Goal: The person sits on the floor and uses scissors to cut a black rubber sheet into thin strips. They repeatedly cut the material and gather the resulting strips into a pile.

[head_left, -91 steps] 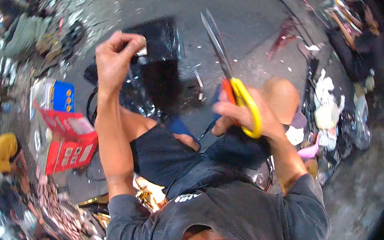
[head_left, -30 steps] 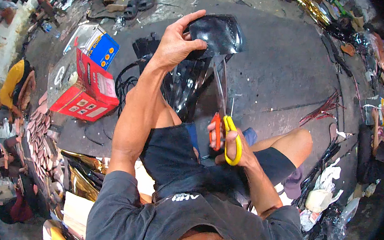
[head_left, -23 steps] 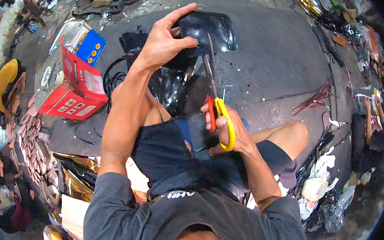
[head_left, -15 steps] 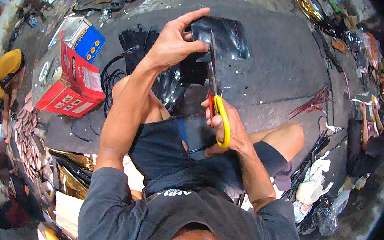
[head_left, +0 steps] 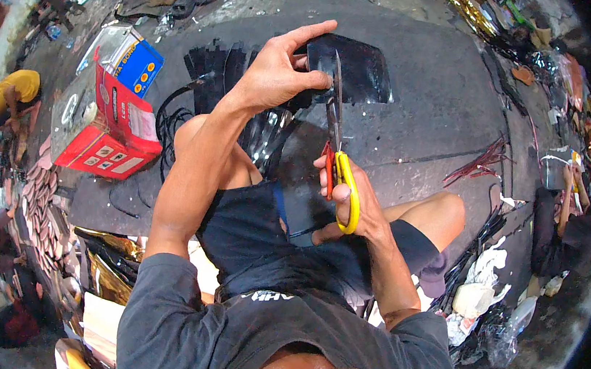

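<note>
A glossy black sheet (head_left: 366,72), thin and flexible, is pinched at its left edge between the thumb and fingers of my left hand (head_left: 279,70). My right hand (head_left: 361,196) grips a pair of scissors (head_left: 335,120) by its handles, one yellow and one red. The blades point away from me, and their tips lie over the left part of the sheet, close to my left thumb. Whether the blades have the sheet between them I cannot tell. Below my left hand, more shiny black strips (head_left: 265,134) lie in front of my crossed legs.
A red carton (head_left: 106,152) stands to the left, with a blue-and-white box (head_left: 130,64) behind it. Black cord (head_left: 168,119) lies beside it. Dark red strips (head_left: 476,165) rest on the dark mat (head_left: 437,91) at right. People (head_left: 10,97) sit or bend at both sides.
My left hand and the black sheet have shifted a little right and toward me. The scissors' blades have shifted slightly right with them. At far left, the person in yellow has changed posture.
</note>
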Motion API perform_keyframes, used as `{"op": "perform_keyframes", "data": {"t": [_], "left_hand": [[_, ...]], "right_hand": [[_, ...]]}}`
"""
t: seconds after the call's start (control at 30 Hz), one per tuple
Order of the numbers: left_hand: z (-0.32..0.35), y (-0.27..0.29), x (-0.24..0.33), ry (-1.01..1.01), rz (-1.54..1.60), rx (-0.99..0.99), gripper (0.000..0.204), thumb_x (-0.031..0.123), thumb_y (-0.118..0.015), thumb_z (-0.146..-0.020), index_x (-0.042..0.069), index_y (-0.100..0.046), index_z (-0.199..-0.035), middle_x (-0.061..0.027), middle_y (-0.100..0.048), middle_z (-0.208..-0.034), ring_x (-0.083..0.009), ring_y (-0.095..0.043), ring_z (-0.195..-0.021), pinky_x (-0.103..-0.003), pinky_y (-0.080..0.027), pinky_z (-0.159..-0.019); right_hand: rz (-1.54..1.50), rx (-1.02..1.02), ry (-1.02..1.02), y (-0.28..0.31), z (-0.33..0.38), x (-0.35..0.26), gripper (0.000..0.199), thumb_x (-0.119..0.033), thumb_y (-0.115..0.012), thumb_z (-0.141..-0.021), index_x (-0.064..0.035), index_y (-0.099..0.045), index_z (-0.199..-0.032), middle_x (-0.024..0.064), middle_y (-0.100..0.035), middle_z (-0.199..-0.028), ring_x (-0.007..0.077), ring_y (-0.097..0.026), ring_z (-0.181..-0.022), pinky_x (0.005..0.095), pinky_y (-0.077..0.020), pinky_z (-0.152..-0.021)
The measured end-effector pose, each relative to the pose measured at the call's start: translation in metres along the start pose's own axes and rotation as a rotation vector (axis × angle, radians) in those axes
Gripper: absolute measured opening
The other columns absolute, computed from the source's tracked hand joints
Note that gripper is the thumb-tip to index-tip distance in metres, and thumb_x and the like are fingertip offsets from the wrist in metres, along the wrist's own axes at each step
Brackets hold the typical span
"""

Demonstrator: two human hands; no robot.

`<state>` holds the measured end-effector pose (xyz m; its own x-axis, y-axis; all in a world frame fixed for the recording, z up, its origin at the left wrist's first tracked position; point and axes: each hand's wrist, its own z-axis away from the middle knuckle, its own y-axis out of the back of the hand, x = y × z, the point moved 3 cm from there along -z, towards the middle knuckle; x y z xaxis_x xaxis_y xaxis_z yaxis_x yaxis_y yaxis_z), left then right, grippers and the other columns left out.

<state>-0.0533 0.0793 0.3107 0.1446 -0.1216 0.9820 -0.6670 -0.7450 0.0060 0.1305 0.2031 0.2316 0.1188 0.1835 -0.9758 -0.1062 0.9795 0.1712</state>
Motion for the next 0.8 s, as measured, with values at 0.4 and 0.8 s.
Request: {"op": "perform_keyframes", "data": {"t": [0.4, 0.8], "left_hand": [[0.001, -0.004, 0.006, -0.072, -0.043, 0.003, 0.080, -0.006, -0.071, -0.069, 0.004, -0.044, -0.144, -0.0041, -0.057, -0.128, -0.0111, -0.059, -0.104, -0.028, -0.047, -0.096], [0.018, -0.012, 0.016, -0.150, -0.080, 0.008, 0.097, -0.002, -0.077, -0.061, 0.008, -0.036, -0.148, 0.0026, -0.053, -0.114, -0.0052, -0.049, -0.084, -0.018, -0.041, -0.066]], "right_hand": [[-0.082, 0.086, 0.065, 0.000, 0.015, -0.007, 0.081, -0.079, -0.056, -0.076, 0.0000, -0.056, -0.090, 0.0018, -0.050, -0.070, 0.0137, -0.050, -0.063, 0.0313, -0.0413, -0.054], [-0.080, 0.068, 0.060, -0.002, 0.011, -0.016, 0.056, -0.056, -0.066, -0.084, -0.0009, -0.056, -0.091, 0.0066, -0.055, -0.072, 0.0164, -0.053, -0.065, 0.0338, -0.0445, -0.060]]}}
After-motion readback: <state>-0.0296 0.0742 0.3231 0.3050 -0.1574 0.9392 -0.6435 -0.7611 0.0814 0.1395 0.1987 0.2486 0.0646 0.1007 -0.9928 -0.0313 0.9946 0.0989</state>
